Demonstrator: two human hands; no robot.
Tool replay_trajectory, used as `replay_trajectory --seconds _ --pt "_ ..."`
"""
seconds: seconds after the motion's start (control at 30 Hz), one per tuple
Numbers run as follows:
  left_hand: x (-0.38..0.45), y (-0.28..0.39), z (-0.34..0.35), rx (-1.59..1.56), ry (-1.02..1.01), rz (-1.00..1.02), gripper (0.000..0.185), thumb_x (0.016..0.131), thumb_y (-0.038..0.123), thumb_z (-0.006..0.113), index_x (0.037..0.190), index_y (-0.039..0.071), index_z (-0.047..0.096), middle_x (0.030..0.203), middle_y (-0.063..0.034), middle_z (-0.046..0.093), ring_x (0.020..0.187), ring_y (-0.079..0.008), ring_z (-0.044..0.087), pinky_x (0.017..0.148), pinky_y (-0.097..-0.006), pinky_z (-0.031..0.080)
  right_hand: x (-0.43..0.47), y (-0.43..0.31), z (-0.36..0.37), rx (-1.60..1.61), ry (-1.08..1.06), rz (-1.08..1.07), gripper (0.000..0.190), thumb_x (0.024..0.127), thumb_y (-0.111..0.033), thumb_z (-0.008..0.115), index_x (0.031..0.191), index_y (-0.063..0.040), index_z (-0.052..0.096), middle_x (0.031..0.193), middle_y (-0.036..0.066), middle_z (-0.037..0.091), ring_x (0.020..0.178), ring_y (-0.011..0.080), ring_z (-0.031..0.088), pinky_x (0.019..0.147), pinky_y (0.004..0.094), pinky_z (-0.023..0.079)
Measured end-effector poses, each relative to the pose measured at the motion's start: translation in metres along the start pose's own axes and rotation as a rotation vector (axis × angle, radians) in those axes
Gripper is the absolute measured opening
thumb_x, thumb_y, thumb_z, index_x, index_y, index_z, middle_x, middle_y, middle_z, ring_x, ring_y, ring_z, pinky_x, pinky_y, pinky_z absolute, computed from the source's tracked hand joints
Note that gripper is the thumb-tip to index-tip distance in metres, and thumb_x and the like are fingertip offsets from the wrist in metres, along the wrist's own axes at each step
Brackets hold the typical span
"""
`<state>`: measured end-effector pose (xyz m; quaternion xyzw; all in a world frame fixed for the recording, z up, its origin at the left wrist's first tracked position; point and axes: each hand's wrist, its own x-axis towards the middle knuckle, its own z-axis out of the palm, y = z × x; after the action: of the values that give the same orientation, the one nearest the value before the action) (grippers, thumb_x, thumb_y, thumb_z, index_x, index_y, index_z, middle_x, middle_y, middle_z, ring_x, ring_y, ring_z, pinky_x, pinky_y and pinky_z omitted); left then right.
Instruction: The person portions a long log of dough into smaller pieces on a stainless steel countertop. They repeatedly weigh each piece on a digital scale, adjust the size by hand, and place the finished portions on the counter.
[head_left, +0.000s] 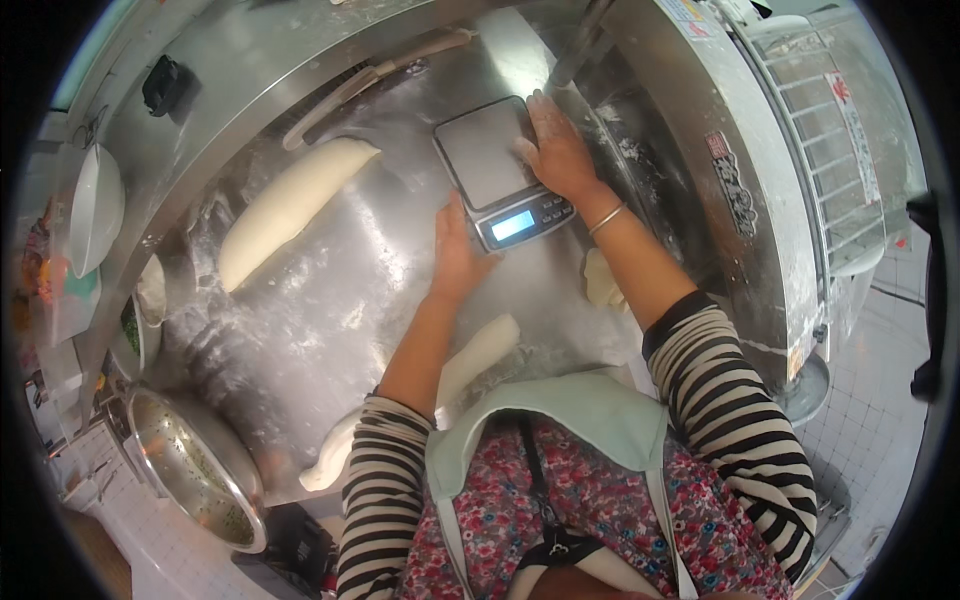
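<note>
A digital kitchen scale (486, 152) with a square metal plate and a lit display sits slightly turned on the floured metal worktop (322, 330). Nothing lies on its plate. My left hand (457, 251) is at the scale's near left corner, fingers along the side and thumb by the front edge. My right hand (559, 150) grips the far right side, with its thumb over the plate. Left of the scale lies a long, thick log of dough (296, 210). A shorter dough roll (480, 356) is partly behind my left forearm, and a small dough piece (602, 279) lies beside my right forearm.
Along the back edge rests a long-handled tool (337, 101). A steel bowl (195, 465) with green bits stands at the near left, by another dough piece (330, 457). A metal appliance (720, 195) with a wire rack borders the right side.
</note>
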<state>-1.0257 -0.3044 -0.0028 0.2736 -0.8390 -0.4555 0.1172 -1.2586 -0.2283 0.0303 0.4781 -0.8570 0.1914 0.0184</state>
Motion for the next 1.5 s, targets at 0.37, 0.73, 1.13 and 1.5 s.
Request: replay_trajectory --seconds 0.37,0.73,1.13,1.5 --pt "0.0 -0.044 0.02 -0.122 -0.005 0.184 0.12 0.059 0.007 0.088 0.157 0.004 0.018 0.138 -0.0164 0.042 0.122 -0.0302 0.048 0.103 -0.0374 0.044 0.006 -0.071 0.039 -0.017 -0.093 -0.211 0.076 0.095 -0.051 0.054 0.151 -0.004 0.034 0.159 0.019 0.028 0.148 0.0306 0.025 0.121 0.0445 0.018" --pt "-0.005 -0.01 -0.004 -0.159 0.129 0.098 0.098 0.074 0.013 0.083 0.152 -0.003 0.027 0.132 -0.0156 0.045 0.116 -0.0294 0.049 0.101 -0.0379 0.043 0.017 -0.072 0.024 0.163 -0.164 -0.432 0.04 0.097 -0.024 0.05 0.124 0.003 0.06 0.14 0.023 0.053 0.132 0.0386 0.048 0.112 0.0444 0.036" --pt "0.016 -0.013 -0.004 -0.136 0.155 -0.007 0.048 0.1 0.028 0.053 0.132 -0.008 0.051 0.121 -0.0214 0.052 0.101 -0.0313 0.059 0.089 -0.0373 0.048 -0.028 0.015 0.022 0.623 -0.165 0.295 0.066 0.103 -0.041 0.038 0.154 -0.001 0.026 0.148 0.029 0.041 0.137 0.0428 0.04 0.114 0.0408 0.03" --pt "-0.035 0.016 -0.017 -0.184 0.023 -0.114 0.049 0.096 0.03 0.061 0.126 -0.009 0.055 0.114 -0.0183 0.054 0.108 -0.0288 0.054 0.097 -0.036 0.044 -0.052 0.006 0.012 0.698 0.075 0.391 0.059 0.104 -0.038 0.04 0.144 0.005 0.041 0.144 0.028 0.048 0.134 0.0399 0.046 0.112 0.04 0.034"
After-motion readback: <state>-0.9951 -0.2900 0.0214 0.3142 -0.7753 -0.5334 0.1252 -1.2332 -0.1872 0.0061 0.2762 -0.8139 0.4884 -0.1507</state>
